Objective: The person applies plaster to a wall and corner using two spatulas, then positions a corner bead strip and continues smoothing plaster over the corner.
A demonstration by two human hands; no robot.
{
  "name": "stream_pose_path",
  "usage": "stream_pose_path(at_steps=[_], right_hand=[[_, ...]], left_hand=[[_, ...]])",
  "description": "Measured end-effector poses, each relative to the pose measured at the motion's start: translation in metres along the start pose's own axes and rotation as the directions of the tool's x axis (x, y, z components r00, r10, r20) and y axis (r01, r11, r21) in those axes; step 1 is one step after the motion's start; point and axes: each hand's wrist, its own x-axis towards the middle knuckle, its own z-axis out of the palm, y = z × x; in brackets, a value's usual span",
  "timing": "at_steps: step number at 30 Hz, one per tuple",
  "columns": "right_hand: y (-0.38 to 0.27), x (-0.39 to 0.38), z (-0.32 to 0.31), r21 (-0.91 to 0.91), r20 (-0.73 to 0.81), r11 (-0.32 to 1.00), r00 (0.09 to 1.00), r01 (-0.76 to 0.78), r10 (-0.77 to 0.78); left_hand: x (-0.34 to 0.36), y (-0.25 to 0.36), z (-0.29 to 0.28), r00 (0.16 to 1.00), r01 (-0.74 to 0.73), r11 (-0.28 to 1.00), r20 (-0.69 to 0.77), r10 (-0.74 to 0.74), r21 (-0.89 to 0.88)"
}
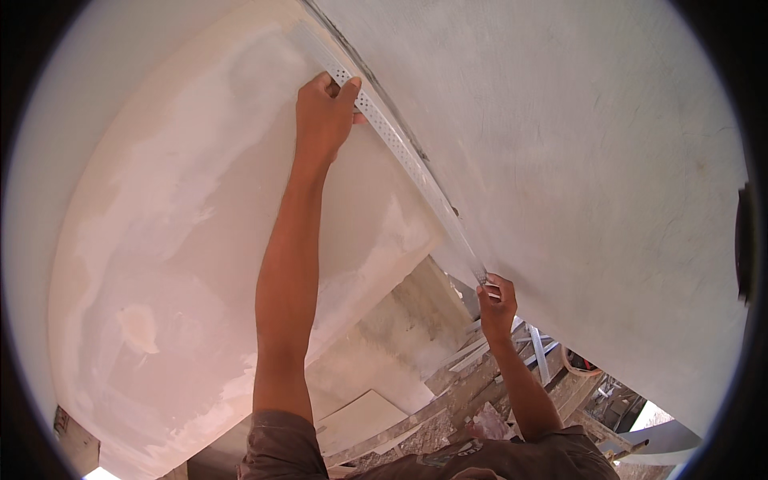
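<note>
A long, thin white corner bead [412,164] with rows of punched holes runs slantwise along the edge between two plastered surfaces. My left hand [328,112] pinches it near the upper end, thumb laid over the perforated strip. At the lower end, my right hand [498,304] grips the tip between thumb and fingers. To the left lies a pinkish, patchily skim-coated panel [184,240]; to the right, a smooth grey-white plastered surface [600,176]. A dark rough gap follows the seam beside the bead.
Below are a bare board [364,418], scattered wood and metal strips [538,352], and a round tub [578,364] with something red in it. A crumpled pale bag-like thing [490,422] lies among the debris near my body. A dark object [744,244] shows at the right rim.
</note>
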Motion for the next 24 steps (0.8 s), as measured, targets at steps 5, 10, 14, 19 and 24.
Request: stream_pose_path(at_steps=[5,10,14,19,24], right_hand=[[-0.001,0.018,0.021,0.157,-0.003,0.985,0.998,-0.065,0.067],[-0.029,0.03,0.038,0.317,0.023,0.947,0.999,-0.046,0.041],[-0.047,0.037,0.046,0.342,0.021,0.939,1.0,-0.018,0.012],[-0.045,0.042,0.049,0.38,-0.009,0.925,0.999,0.032,-0.031],[-0.046,0.048,0.052,0.347,-0.04,0.937,0.999,0.043,-0.031]], left_hand=[[0.034,0.004,-0.002,0.985,-0.147,0.988,-0.094,0.143,-0.035],[0.06,0.019,-0.011,0.958,-0.188,0.961,-0.176,0.225,0.204],[0.074,0.026,-0.019,0.946,-0.21,0.91,-0.161,0.281,0.357],[0.092,0.02,-0.018,0.919,-0.254,0.821,-0.137,0.37,0.512],[0.096,0.021,-0.015,0.926,-0.232,0.784,-0.116,0.359,0.575]])
